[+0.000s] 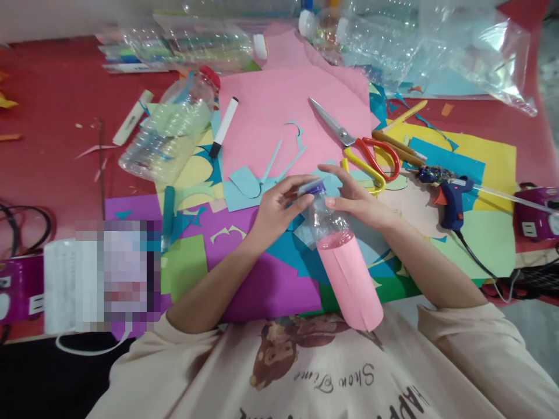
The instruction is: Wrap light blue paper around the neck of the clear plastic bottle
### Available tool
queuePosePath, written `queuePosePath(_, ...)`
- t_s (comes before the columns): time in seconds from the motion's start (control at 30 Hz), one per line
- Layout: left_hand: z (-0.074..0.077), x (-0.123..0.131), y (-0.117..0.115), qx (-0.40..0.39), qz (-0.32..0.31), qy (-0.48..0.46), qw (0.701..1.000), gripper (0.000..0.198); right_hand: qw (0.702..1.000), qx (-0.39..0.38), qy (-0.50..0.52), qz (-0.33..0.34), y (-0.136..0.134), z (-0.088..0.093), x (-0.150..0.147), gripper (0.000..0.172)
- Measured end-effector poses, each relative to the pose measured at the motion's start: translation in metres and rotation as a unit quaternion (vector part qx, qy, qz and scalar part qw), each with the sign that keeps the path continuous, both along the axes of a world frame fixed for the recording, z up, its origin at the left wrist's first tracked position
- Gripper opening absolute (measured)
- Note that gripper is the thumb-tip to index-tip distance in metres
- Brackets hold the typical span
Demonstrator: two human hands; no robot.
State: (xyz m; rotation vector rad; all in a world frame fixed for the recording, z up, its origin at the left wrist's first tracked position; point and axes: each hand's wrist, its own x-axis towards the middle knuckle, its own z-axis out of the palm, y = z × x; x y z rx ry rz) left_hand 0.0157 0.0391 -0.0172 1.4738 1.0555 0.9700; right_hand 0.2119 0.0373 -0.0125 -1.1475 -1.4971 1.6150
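A clear plastic bottle [345, 256] wrapped in pink paper leans toward me over the table's near edge, its purple cap [315, 187] pointing away. My left hand [279, 203] is closed, its fingertips pinched on the cap. My right hand [356, 195] cups the clear neck from the right, fingers curled round it. Coloured paper sheets [271, 285] lie under both hands.
Red-and-yellow-handled scissors [358, 145] and a black-tipped marker [223, 127] rest on a pink sheet [279, 110]. A blue glue gun [452, 201] lies to the right. An empty bottle with a red cap [170, 131] lies left, more bottles [371, 41] at the back.
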Motion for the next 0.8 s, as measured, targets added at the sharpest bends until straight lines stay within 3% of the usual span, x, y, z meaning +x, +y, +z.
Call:
queuePosePath(0.1,-0.002,0.003,-0.005,0.002,0.023,0.0,1.0,0.037,0.997,-0.057,0.05,0.013,-0.002,-0.005,-0.004,0.065)
queuePosePath(0.17,-0.004,0.003,-0.006,0.007,0.046,0.001,0.999,0.035,0.998,-0.043,0.046,-0.004,-0.003,-0.006,-0.006,0.061)
queuePosePath(0.33,-0.009,-0.007,0.0,0.039,0.124,0.042,0.991,0.036,0.976,0.15,-0.036,-0.152,-0.004,0.004,-0.003,0.038)
queuePosePath(0.37,-0.01,-0.009,0.002,0.044,0.138,0.045,0.988,0.037,0.974,0.165,-0.048,-0.146,-0.004,0.007,-0.001,0.035)
queuePosePath(0.43,-0.01,-0.014,0.005,0.052,0.162,0.045,0.984,0.038,0.986,0.14,-0.059,-0.07,-0.008,0.012,0.0,0.038)
queuePosePath(0.53,-0.008,-0.017,0.008,0.062,0.175,0.05,0.981,0.035,0.993,0.071,-0.082,0.055,-0.014,0.014,-0.003,0.063)
queuePosePath(0.6,-0.006,-0.017,0.007,0.066,0.176,0.06,0.98,0.033,0.993,0.033,-0.077,0.079,-0.017,0.013,-0.007,0.072)
queuePosePath(0.8,-0.003,-0.018,0.003,0.074,0.159,0.021,0.984,0.035,0.986,-0.098,0.026,0.13,-0.002,0.02,0.006,0.048)
